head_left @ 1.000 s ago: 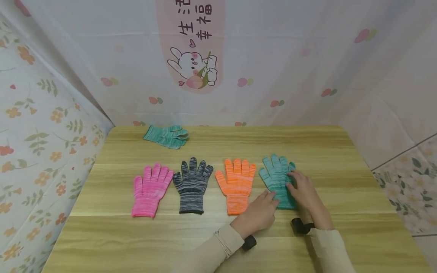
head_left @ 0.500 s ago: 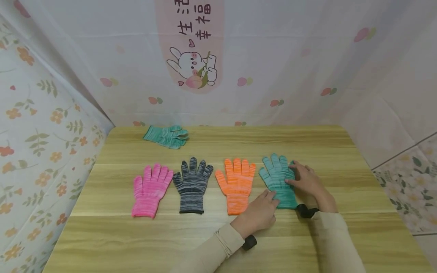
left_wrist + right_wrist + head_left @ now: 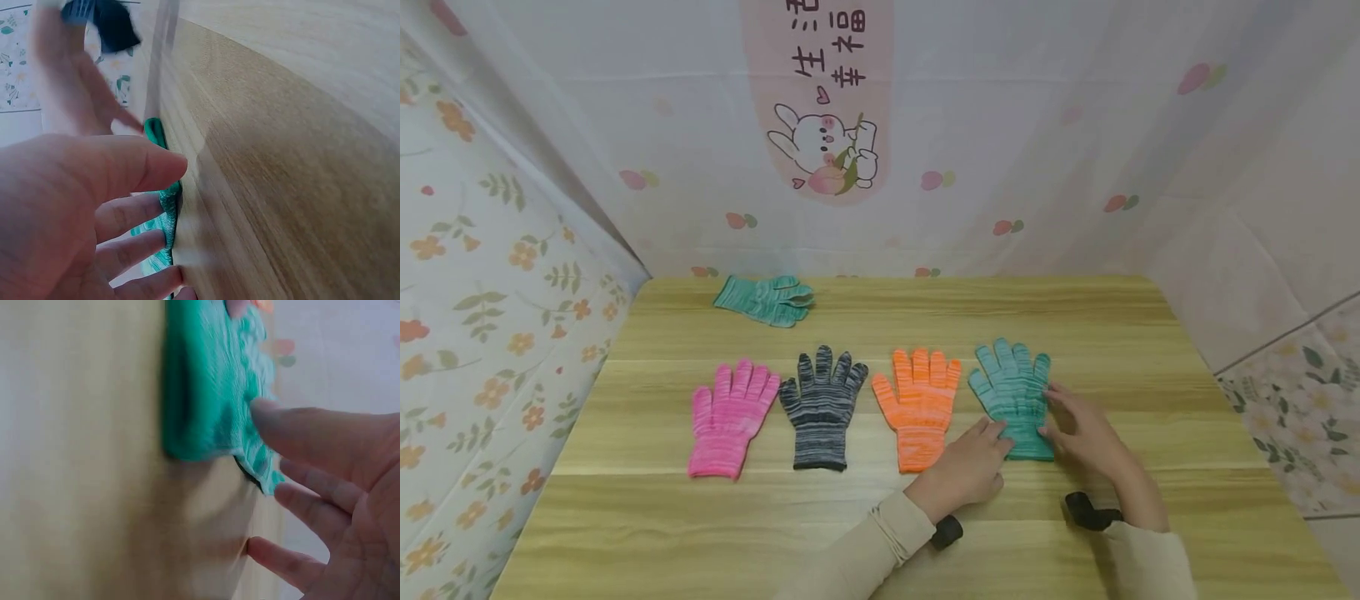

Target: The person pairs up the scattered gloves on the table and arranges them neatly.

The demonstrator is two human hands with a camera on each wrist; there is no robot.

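A teal knit glove (image 3: 1011, 396) lies flat on the table, its fingers pointing away from me. My left hand (image 3: 972, 460) rests at its lower left side; in the left wrist view the fingers of that hand (image 3: 75, 206) reach along the glove's edge (image 3: 167, 219) without curling round it. On the glove's other side is my right hand (image 3: 1084, 429), fingers spread along the border. The right wrist view has the thumb of this hand (image 3: 337, 437) beside the glove's cuff (image 3: 200, 406), with the other fingers apart from one another. Neither hand grips anything.
Left of the teal glove lie an orange glove (image 3: 921, 408), a dark grey glove (image 3: 822, 412) and a pink glove (image 3: 730, 421), in a row. Another teal glove (image 3: 766, 300) lies sideways near the back edge of the wooden table (image 3: 700, 542). A printed curtain (image 3: 1037, 125) hangs behind.
My right hand has drawn back off the teal glove to its right border, uncovering the glove's rightmost finger. The left hand and the gloves have barely moved.
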